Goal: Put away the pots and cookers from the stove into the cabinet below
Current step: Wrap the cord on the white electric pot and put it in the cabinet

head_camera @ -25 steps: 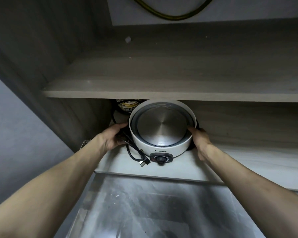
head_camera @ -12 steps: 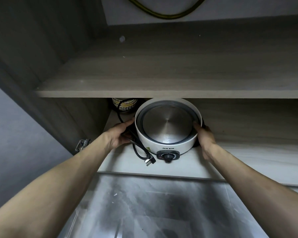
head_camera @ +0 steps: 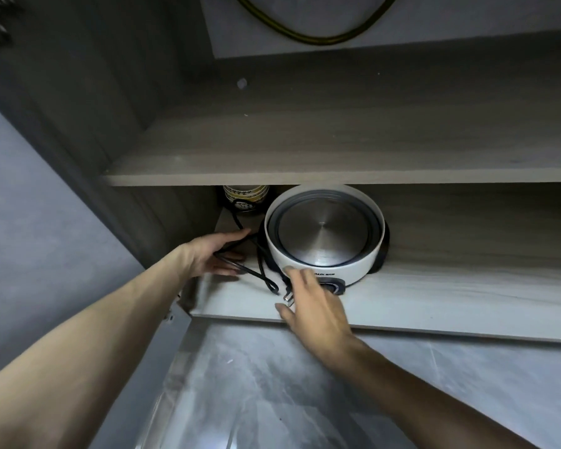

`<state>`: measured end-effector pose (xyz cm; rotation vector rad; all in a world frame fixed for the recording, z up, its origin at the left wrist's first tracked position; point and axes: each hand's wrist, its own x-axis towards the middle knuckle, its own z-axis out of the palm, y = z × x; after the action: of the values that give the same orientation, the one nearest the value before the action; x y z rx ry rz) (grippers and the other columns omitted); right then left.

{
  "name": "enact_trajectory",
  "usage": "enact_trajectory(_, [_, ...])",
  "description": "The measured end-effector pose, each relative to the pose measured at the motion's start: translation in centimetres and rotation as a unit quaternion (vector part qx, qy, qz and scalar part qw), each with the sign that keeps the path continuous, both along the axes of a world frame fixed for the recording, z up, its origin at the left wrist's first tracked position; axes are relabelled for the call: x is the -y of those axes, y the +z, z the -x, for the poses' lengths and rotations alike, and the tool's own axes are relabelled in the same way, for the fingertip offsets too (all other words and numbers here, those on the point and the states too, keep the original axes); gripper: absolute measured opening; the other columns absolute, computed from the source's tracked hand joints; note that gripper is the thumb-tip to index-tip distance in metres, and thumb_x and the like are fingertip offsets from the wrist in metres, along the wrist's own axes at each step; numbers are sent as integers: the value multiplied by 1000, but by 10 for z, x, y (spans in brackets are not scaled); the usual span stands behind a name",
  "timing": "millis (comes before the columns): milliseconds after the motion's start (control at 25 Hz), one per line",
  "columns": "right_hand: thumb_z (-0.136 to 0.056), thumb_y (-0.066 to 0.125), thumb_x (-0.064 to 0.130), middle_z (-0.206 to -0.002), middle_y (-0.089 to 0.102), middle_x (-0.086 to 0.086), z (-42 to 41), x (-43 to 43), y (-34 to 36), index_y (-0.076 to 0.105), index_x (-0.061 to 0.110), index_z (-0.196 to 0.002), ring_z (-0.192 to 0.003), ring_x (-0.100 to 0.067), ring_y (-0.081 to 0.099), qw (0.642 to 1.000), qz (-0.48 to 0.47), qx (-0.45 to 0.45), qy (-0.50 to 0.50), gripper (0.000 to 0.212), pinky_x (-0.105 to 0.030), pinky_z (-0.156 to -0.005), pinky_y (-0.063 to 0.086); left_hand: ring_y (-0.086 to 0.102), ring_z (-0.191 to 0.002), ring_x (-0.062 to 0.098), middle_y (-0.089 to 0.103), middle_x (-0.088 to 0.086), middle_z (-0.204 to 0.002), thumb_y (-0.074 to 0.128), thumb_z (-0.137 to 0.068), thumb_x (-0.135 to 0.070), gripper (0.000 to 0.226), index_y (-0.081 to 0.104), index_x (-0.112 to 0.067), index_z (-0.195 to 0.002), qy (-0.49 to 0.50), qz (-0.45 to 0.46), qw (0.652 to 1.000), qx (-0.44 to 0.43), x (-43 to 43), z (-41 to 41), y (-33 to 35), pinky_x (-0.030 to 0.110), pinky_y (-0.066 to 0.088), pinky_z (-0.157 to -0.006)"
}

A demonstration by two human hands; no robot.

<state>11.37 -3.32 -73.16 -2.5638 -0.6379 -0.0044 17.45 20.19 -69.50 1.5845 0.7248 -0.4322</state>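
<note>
The cooker (head_camera: 363, 267) has a white wall, a grey inner ring and a silver plate brushed in fine concentric circles. Its base and cord (head_camera: 263, 270) are black. At the back left corner of the lower shelf (head_camera: 450, 296) is a jar (head_camera: 245, 196) banded cream and black. This shelf and the upper shelf (head_camera: 337, 150) show pale grey-brown wood grain. The floor (head_camera: 305, 400) is grey with lighter marbled veins.

Grey marbled floor (head_camera: 272, 400) at 6 o'clock. Pale wall (head_camera: 467, 21) at 12, crossed by a looping dark hose (head_camera: 321, 40). Dim light.
</note>
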Motion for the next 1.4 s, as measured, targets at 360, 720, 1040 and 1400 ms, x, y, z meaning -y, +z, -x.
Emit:
enact_trajectory(360, [-80, 54, -10, -124, 39, -14, -8, -36, -21, 40, 8, -127, -101, -26, 62, 985, 170, -8, 9, 52, -34, -74, 53, 54, -128, 32, 56, 15, -140, 60, -87, -58, 73, 49, -9, -141, -204, -452, 869, 13, -3, 17, -9, 34, 45, -103])
enact_trajectory(720, [-84, 52, -3, -149, 15, -13, -15, -55, -35, 26, 3, -148, -134, -30, 38, 995, 66, -69, 30, 69, -33, -106, 41, 60, -114, 18, 71, 0, -116, 77, -75, -51, 40, 72, -23, -105, -396, -303, 867, -15, -12, 23, 6, 31, 42, -103])
enact_trajectory(1040, [-85, 53, 15, -152, 12, -12, -11, -59, -42, 26, 5, -149, -141, -27, 26, 998, 12, -61, 29, 70, -28, -114, 31, 56, -103, 5, 70, -10, -97, 80, -77, -30, 33, 76, -19, -107, -426, -273, 861, -47, -20, -7, 17, 12, 36, -83])
enact_trajectory(1400, [-85, 55, 17, -161, -5, -4, 0, -77, -47, 26, 14, -150, -141, -20, 34, 986, -85, -138, 23, 71, -29, -108, 40, 62, -89, 16, 74, 9, -107, 82, -75, -16, 28, 76, -10, -102, -432, -474, 768, -1, -30, -23, 11, 15, 40, -63])
